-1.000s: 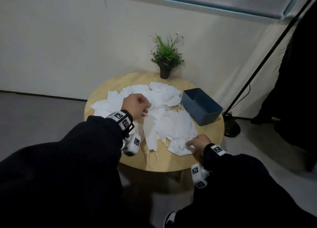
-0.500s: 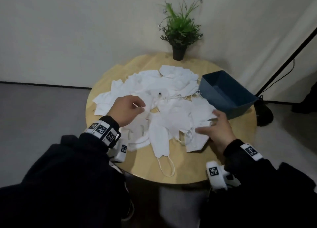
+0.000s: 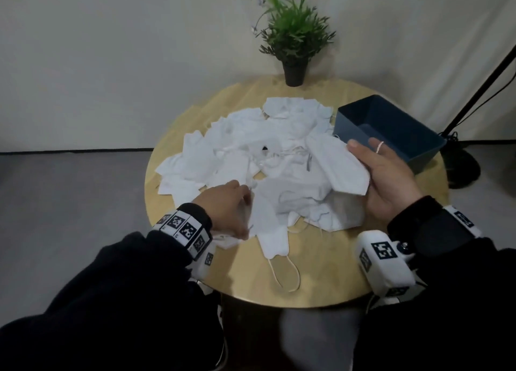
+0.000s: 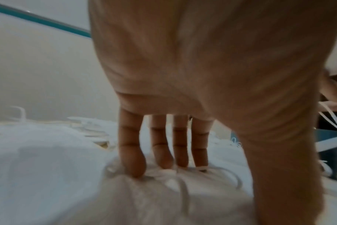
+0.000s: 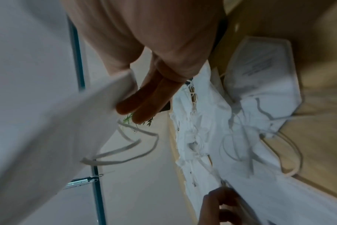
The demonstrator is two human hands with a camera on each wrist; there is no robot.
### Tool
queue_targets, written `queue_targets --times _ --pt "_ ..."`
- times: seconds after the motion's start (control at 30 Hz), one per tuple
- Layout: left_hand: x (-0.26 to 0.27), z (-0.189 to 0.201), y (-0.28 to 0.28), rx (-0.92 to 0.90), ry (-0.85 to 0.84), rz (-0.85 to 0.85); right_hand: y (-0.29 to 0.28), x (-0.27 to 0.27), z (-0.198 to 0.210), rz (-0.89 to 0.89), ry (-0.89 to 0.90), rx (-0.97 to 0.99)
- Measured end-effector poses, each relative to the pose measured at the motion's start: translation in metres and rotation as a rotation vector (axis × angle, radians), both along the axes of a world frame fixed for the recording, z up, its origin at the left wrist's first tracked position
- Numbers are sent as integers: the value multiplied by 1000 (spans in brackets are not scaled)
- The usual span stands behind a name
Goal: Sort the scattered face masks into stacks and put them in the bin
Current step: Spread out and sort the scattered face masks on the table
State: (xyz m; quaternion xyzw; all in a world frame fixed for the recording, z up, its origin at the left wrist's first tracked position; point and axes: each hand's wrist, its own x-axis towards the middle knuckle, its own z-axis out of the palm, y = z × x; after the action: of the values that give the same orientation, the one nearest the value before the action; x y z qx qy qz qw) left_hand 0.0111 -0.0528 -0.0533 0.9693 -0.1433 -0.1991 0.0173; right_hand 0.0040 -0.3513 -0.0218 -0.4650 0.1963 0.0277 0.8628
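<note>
Here, nearest me, one folded white mask (image 3: 272, 228) lies at the round wooden table's (image 3: 329, 281) six o'clock edge, ear loops trailing. My left hand (image 3: 226, 211) sits at about eight o'clock, straight fingers (image 4: 132, 152) pressing down on the heap of white face masks (image 3: 259, 152). My right hand (image 3: 391, 175), at three o'clock, grasps a lifted mask (image 3: 335, 166), thumb on top. Beyond it, at two o'clock, stands the blue bin (image 3: 391, 130); a potted plant (image 3: 293, 41) marks twelve.

Masks (image 3: 251, 147) heaped mid-table (image 3: 321, 287); bin (image 3: 418, 158) to their right; plant (image 3: 293, 41) behind.
</note>
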Motion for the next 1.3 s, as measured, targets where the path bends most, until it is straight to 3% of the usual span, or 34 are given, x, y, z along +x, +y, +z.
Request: queue_targets --times 0.13,0.33,0.43,0.6,0.73,0.83,1.0,1.17,1.23,1.3 --pt "16 13 3 -86 -125 13 15 1 -6 129 90 -20" --pt "33 41 23 -770 -455 504 41 -3 -24 311 202 -239" --pt "34 46 29 -1076 -455 684 48 -3 -28 258 194 -311" --pt "29 51 27 -1383 -358 771 52 -3 -27 124 169 -411" --pt "27 47 21 -1433 -71 831 57 -3 -31 165 194 -418" --pt "24 44 15 -1441 40 834 57 -4 -34 274 180 -419" --pt "25 48 12 -1401 -19 785 47 -8 -37 358 98 -793" --pt "24 46 7 -1294 -22 766 37 -7 -28 320 64 -1166" --pt "22 45 5 -1290 -14 744 31 -5 -25 205 30 -1143" --pt "20 46 1 -1408 39 744 25 -1 -22 62 54 -952"
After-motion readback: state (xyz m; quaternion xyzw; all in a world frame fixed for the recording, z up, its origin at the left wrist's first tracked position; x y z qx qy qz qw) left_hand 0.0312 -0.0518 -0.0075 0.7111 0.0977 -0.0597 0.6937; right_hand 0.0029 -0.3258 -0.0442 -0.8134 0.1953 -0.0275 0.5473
